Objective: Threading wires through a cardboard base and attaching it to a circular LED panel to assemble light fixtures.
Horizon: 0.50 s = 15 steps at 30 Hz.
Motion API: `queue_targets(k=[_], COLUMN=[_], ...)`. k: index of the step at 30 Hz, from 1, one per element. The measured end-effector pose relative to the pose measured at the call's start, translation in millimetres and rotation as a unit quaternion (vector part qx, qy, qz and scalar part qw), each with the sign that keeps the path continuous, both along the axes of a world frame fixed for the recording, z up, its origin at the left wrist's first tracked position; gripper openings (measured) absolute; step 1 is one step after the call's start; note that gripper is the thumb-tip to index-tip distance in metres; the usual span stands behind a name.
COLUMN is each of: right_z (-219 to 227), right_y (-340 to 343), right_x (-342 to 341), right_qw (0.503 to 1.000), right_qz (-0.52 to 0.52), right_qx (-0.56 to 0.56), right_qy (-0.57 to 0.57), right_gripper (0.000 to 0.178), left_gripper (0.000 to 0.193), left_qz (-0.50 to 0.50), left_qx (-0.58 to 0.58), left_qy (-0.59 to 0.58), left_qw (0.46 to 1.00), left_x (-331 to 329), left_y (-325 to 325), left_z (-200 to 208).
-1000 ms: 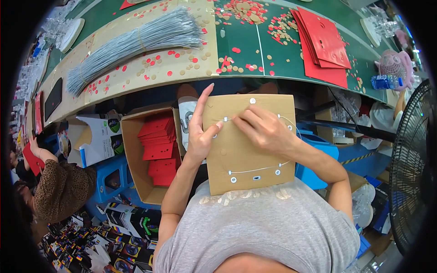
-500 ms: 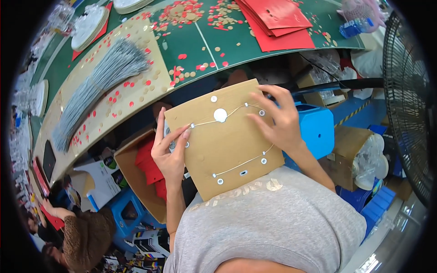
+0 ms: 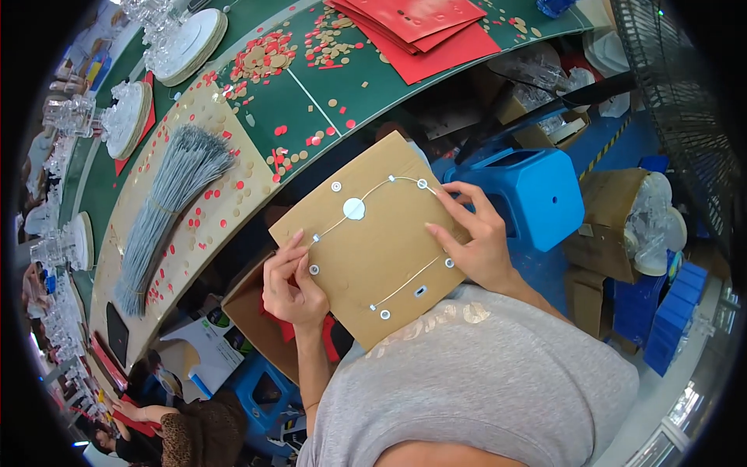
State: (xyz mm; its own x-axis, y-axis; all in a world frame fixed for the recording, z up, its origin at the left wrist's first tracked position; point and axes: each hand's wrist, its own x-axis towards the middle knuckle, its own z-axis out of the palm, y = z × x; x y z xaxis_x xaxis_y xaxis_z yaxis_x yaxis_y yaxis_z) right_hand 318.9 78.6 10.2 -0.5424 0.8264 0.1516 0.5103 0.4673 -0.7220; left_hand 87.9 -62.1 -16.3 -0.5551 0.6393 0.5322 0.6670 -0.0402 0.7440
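Observation:
A square brown cardboard panel point(image 3: 381, 249) leans against my lap, tilted. Thin pale cord point(image 3: 376, 191) runs across its upper part through small white clips, passing a white round piece point(image 3: 354, 208). Lower down, a second length of cord point(image 3: 408, 282) crosses it, and several small white rings sit around the face. My left hand point(image 3: 294, 284) is closed at the left edge, fingertips beside the cord's left end. At the right edge my right hand point(image 3: 481, 245) grips the panel, its thumb on the face and index finger at the cord. Whether either hand pinches the cord is unclear.
On the green table point(image 3: 315, 86) lie a bundle of grey wires point(image 3: 167, 210), red and tan paper discs, and red sheets point(image 3: 416, 31). A blue stool point(image 3: 548, 198) and a black fan point(image 3: 665, 101) stand at right. Another person's sleeve point(image 3: 206, 432) is at lower left.
The panel has turned counter-clockwise. My left hand has curled its fingers more and moved slightly lower; my right hand's fingers have come down to the cord near the right edge. The view has shifted.

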Motion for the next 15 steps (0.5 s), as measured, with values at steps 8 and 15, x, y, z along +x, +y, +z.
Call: queue_targets(k=[8,15], right_z=[4.1,2.3], right_y=[-3.8,3.8], right_x=[-1.8,1.7], right_qw=[0.998,0.990], right_qz=[0.043,0.045], right_qx=[-0.043,-0.117], right_qy=[0.027,0.067], right_gripper=[0.045,0.039], left_gripper=[0.005,0.037], left_qz=[0.038,-0.035], left_qx=[0.044,-0.092], left_qy=[0.129,-0.037], left_qw=[0.990,0.994], left_x=[-3.5,-12.4], left_y=[-18.0,1.8], left_z=[-5.6,18.1])
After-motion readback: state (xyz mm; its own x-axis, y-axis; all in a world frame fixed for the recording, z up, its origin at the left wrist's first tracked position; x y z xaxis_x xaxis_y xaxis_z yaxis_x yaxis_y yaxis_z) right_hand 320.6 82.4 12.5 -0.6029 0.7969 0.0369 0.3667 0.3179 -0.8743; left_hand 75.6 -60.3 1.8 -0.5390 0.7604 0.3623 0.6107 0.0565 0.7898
